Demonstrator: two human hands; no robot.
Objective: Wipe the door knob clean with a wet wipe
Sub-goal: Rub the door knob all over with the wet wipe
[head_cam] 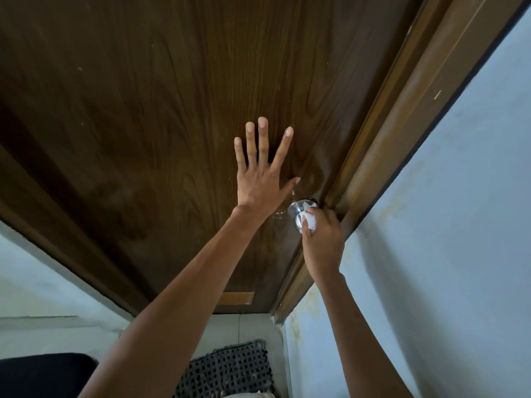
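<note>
A shiny metal door knob (297,209) sticks out of a dark brown wooden door (172,96) near its right edge. My right hand (321,242) grips a white wet wipe (309,221) and holds it against the knob, covering most of its round front. My left hand (263,173) lies flat on the door just up and left of the knob, fingers straight and spread.
The lighter brown door frame (402,119) runs along the right of the door, with a pale blue wall (445,225) beyond it. Below lie a dark woven floor mat (227,372) and a black object (43,374) at the bottom left.
</note>
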